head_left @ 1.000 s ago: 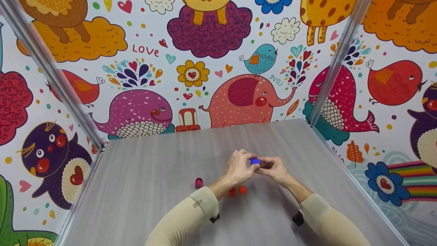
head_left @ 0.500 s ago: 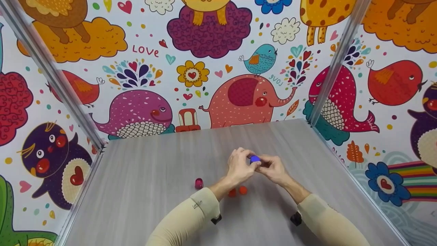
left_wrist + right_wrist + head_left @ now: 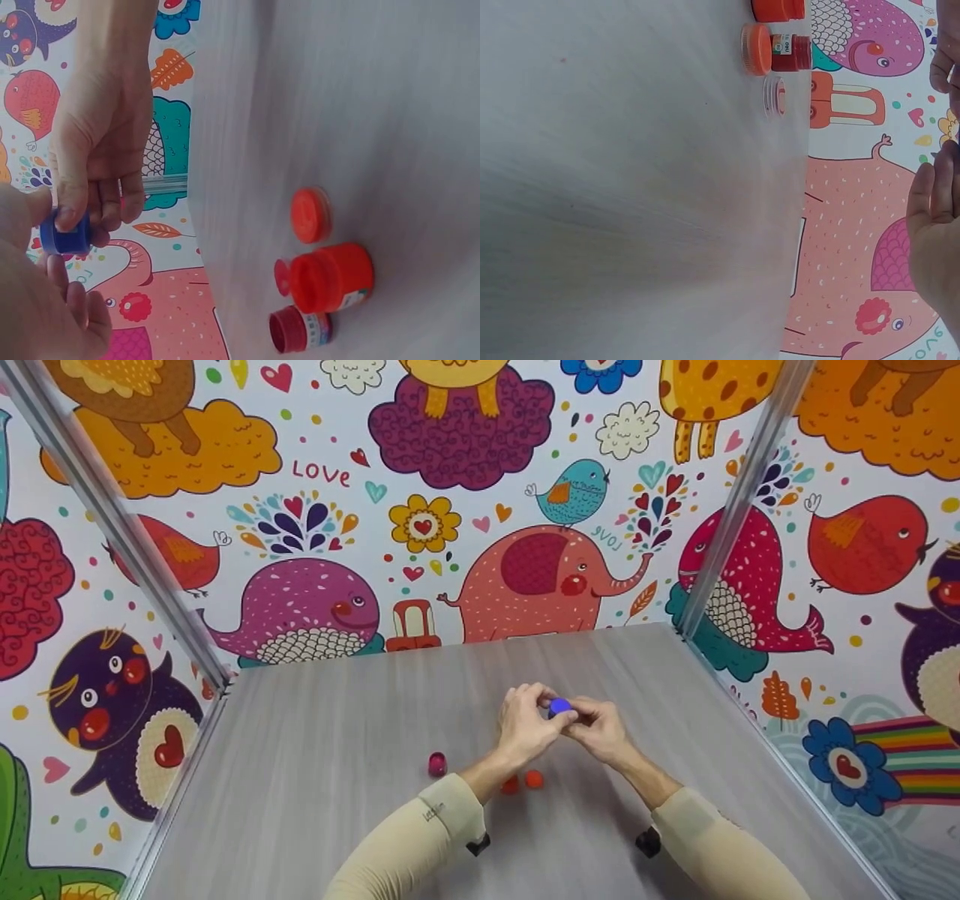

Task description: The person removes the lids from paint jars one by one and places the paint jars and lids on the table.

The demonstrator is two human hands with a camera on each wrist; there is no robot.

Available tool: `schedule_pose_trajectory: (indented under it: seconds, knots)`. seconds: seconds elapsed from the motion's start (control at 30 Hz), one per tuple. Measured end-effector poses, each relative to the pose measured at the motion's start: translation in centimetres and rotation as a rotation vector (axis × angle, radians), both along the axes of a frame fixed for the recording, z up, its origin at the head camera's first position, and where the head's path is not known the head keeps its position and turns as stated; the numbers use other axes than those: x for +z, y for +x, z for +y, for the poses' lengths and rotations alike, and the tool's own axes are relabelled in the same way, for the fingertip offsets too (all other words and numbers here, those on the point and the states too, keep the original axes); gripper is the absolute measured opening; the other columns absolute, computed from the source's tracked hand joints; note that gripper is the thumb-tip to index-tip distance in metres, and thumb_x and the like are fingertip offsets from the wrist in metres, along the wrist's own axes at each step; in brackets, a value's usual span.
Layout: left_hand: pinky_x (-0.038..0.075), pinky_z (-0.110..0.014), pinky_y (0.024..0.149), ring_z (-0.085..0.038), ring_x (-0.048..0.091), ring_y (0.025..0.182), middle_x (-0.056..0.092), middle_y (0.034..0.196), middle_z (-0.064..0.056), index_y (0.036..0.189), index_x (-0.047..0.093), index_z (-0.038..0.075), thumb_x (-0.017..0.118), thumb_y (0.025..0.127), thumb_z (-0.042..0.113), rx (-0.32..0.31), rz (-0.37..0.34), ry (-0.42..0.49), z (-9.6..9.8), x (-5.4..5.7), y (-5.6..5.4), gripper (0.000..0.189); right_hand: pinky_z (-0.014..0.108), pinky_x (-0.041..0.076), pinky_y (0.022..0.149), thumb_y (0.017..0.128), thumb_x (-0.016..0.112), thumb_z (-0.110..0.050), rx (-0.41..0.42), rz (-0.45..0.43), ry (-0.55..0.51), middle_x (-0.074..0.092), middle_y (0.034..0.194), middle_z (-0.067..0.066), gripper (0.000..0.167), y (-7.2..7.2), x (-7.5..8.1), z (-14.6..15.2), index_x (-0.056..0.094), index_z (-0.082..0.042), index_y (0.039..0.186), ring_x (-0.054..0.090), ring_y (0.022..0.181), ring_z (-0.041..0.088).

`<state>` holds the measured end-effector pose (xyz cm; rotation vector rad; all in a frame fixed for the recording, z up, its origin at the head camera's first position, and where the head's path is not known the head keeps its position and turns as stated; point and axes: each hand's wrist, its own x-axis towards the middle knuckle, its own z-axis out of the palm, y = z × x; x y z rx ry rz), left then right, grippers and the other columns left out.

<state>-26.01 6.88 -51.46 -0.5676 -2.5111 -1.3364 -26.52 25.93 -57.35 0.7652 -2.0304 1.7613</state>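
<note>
Above the table, both hands hold a small blue paint jar (image 3: 560,707), its flat blue end tipped toward the head camera. My left hand (image 3: 525,721) grips it from the left with thumb and fingers. From the other side my right hand (image 3: 602,730) pinches it, the thumb lying on the blue side (image 3: 69,238) in the left wrist view. Fingers cover parts of it, and whether its lid is on cannot be told. In the right wrist view the hands hide the jar.
An open orange-red paint jar (image 3: 337,277), an orange lid (image 3: 310,215), a crimson jar (image 3: 300,328) and a crimson lid (image 3: 282,276) lie or stand on the grey table (image 3: 337,750). Patterned walls (image 3: 442,450) border the table.
Both hands have risen slightly, and the blue jar has tilted so that more of its flat end faces the head camera. The things on the table have not moved.
</note>
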Motion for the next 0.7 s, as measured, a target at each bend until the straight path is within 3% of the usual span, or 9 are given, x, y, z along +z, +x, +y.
schedule_pose_trajectory:
  seconds: [0.1, 0.23, 0.47, 0.6, 0.7]
  knots:
    - [0.044, -0.027, 0.085, -0.010, 0.058, 0.091, 0.075, 0.096, -0.003, 0.106, 0.080, 0.014, 0.095, 0.089, 0.043, -0.005, -0.019, 0.022, -0.1, -0.2, 0.1, 0.036, 0.017, 0.065, 0.081, 0.090, 0.084, 0.013, 0.005, -0.008, 0.009, 0.086, 0.107, 0.006, 0.029, 0.2, 0.1, -0.1, 0.078, 0.019, 0.118, 0.077, 0.098, 0.004]
    - [0.044, -0.027, 0.085, -0.009, 0.057, 0.091, 0.075, 0.097, -0.002, 0.105, 0.078, 0.015, 0.097, 0.088, 0.046, -0.008, -0.056, 0.044, -0.4, -0.2, 0.3, 0.040, 0.019, 0.066, 0.083, 0.093, 0.087, 0.004, 0.022, -0.015, 0.010, 0.082, 0.107, 0.028, 0.031, 0.5, 0.3, -0.1, 0.076, 0.021, 0.117, 0.077, 0.100, 0.007]
    - [0.050, -0.028, 0.086, -0.019, 0.067, 0.099, 0.075, 0.102, -0.005, 0.104, 0.078, 0.014, 0.096, 0.087, 0.049, -0.078, -0.125, 0.076, -1.2, 0.3, 0.1, 0.043, 0.019, 0.065, 0.082, 0.091, 0.079, 0.020, 0.122, 0.007, 0.012, 0.083, 0.111, -0.008, 0.027, 0.7, 0.8, 0.2, 0.075, 0.022, 0.118, 0.076, 0.098, 0.002]
    - [0.056, -0.032, 0.090, -0.031, 0.070, 0.112, 0.075, 0.112, -0.009, 0.114, 0.080, 0.012, 0.091, 0.093, 0.045, -0.167, -0.166, 0.105, -2.5, 1.2, -0.3, 0.041, 0.021, 0.067, 0.086, 0.093, 0.075, 0.021, 0.185, 0.006, 0.019, 0.082, 0.113, -0.008, 0.028, 0.8, 1.2, 0.4, 0.076, 0.018, 0.121, 0.078, 0.100, 0.003]
    - [0.056, -0.035, 0.094, -0.031, 0.069, 0.116, 0.075, 0.119, -0.009, 0.124, 0.081, 0.013, 0.088, 0.097, 0.040, -0.247, -0.153, 0.095, -3.3, 1.7, -0.6, 0.039, 0.022, 0.067, 0.087, 0.093, 0.074, 0.022, 0.215, 0.000, 0.026, 0.082, 0.113, -0.008, 0.030, 0.9, 1.3, 0.5, 0.078, 0.014, 0.122, 0.080, 0.102, 0.004]
